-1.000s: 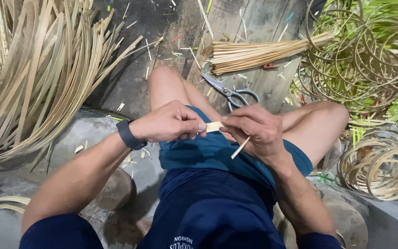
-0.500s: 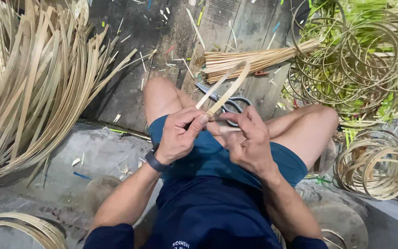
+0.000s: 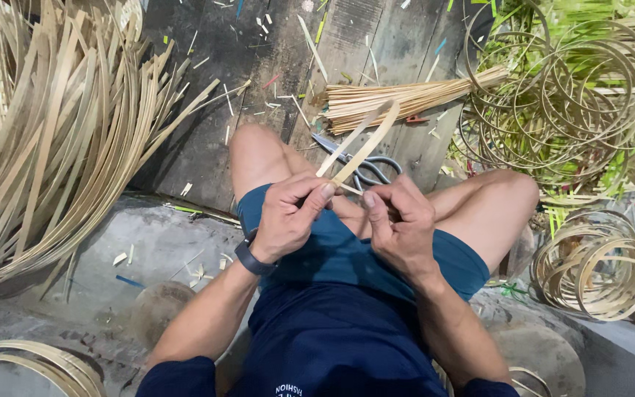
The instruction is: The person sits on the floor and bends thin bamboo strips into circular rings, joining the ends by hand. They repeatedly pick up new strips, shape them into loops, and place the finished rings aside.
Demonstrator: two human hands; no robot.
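I sit with bare knees apart, both hands over my lap. My left hand (image 3: 292, 213), with a dark watch on its wrist, pinches the lower end of a thin bamboo strip (image 3: 361, 140) that is folded into a narrow loop pointing up and away from me. My right hand (image 3: 398, 220) grips the same strip's ends just to the right, thumb pressed against it. Scissors (image 3: 365, 167) with grey handles lie on the planks between my knees, partly hidden behind the strip and my hands.
A bundle of thin bamboo sticks (image 3: 406, 97) lies on the dark planks ahead. A big heap of long bamboo strips (image 3: 60, 147) fills the left. Coiled bamboo rings lie at right (image 3: 567, 95), lower right (image 3: 600, 268) and bottom left (image 3: 31, 364).
The strip lay flat between my hands a second ago; it now stands bent into a loop pointing up. My hands have come closer together.
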